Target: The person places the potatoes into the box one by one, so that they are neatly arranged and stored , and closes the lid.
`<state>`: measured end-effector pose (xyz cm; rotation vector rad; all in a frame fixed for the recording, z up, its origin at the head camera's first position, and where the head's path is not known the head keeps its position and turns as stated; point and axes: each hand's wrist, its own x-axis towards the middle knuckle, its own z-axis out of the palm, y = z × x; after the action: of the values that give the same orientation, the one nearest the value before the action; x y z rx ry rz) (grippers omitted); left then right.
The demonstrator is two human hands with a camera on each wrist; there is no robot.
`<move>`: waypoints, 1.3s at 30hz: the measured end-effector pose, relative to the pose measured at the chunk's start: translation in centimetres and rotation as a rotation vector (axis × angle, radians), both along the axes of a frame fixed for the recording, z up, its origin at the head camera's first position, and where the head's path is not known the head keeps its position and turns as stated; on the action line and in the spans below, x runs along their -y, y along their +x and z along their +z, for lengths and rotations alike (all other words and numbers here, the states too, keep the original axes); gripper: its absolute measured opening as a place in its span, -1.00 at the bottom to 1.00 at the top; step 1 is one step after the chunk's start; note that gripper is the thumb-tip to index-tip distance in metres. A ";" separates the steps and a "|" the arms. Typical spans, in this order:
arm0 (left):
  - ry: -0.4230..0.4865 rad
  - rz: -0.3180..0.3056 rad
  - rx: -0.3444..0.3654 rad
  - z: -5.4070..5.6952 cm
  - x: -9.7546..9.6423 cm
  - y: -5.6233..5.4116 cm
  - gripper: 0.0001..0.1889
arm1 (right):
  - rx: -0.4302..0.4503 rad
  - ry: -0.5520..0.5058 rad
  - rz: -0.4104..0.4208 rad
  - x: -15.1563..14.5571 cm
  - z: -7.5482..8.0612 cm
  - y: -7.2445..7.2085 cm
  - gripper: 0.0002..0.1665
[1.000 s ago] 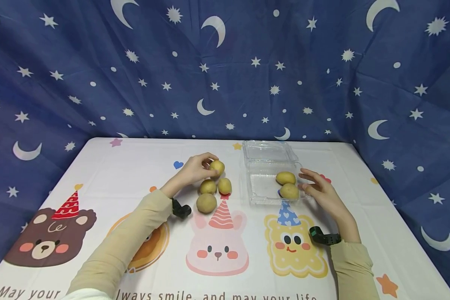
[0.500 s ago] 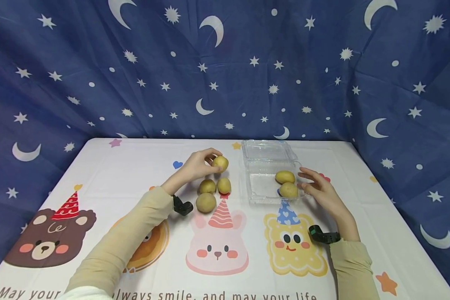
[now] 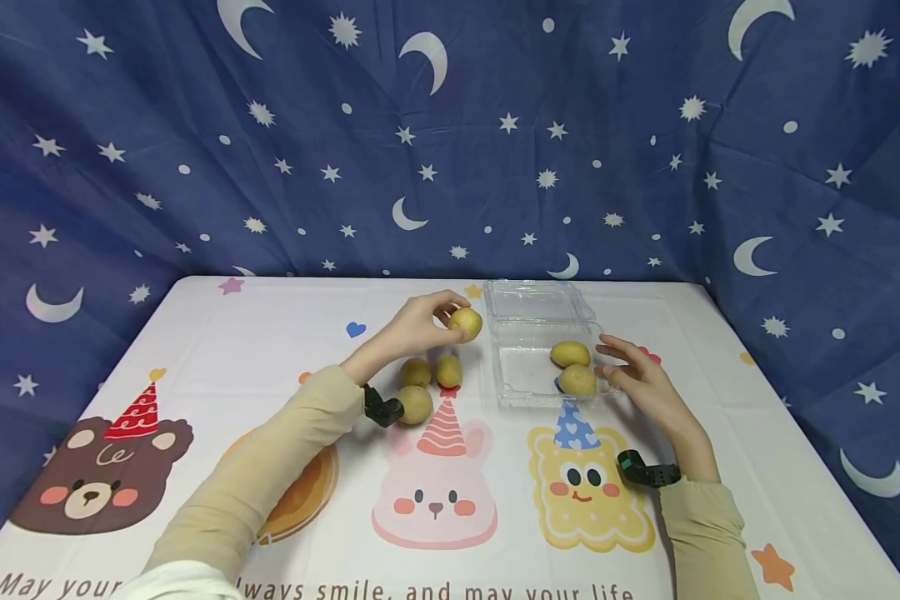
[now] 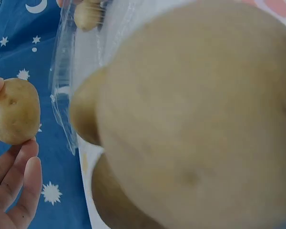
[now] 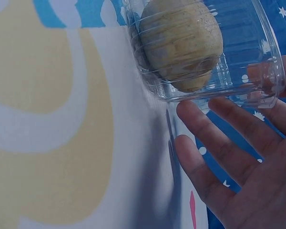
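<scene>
Held potato (image 3: 466, 325) is pinched in the fingertips of the left hand (image 3: 426, 323), just left of the clear container (image 3: 525, 371). Right hand (image 3: 641, 382) is placed at the container's right wall, fingers loosely spread; whether the rim is pinched cannot be told. Two boxed potatoes (image 3: 577, 381) are contained, against its right side; three loose potatoes (image 3: 416, 405) are grouped to its left. Held potato could be dropped, as a smooth round thing gripped only by fingertips; container could be tipped or slid if its thin wall were bumped unbraced. Lid (image 3: 527, 301) is laid back behind the container. A printed white tablecloth (image 3: 330, 308) is spread beneath it; a navy star-and-moon curtain (image 3: 465, 133) is hung beyond.
</scene>
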<state>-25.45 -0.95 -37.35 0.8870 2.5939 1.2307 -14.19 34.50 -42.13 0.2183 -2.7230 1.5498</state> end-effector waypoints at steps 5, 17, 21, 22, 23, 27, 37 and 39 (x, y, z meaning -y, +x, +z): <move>0.005 -0.032 -0.021 0.4 -1.0 0.0 -0.52 | 0.007 0.001 -0.001 0.0 0.0 0.0 -0.36; 0.049 -0.113 -0.029 1.1 -3.8 0.5 -0.53 | 0.027 0.021 -0.015 0.1 0.2 0.1 -0.34; 0.033 -0.126 -0.048 1.1 -4.8 0.7 -0.54 | 0.032 0.027 -0.020 0.1 0.3 0.1 -0.34; 0.028 -0.129 -0.052 1.1 -5.1 0.7 -0.53 | 0.033 0.029 -0.020 0.1 0.3 0.1 -0.34; 0.021 -0.130 -0.052 1.1 -5.3 0.7 -0.53 | 0.033 0.030 -0.021 0.1 0.3 0.1 -0.35; 0.008 -0.145 -0.047 0.9 -6.2 0.8 -0.53 | 0.031 0.023 -0.016 0.2 0.3 0.1 -0.35; -0.033 -0.173 -0.046 0.6 -8.4 1.4 -0.53 | 0.014 0.009 -0.008 0.1 0.1 0.0 -0.35; -0.055 -0.177 -0.062 0.5 -8.7 1.4 -0.54 | 0.013 0.005 -0.006 0.1 0.1 0.0 -0.36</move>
<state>-24.02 7.77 -36.86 1.1329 2.5171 1.0973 -14.16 34.39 -42.03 0.1998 -2.7352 1.5483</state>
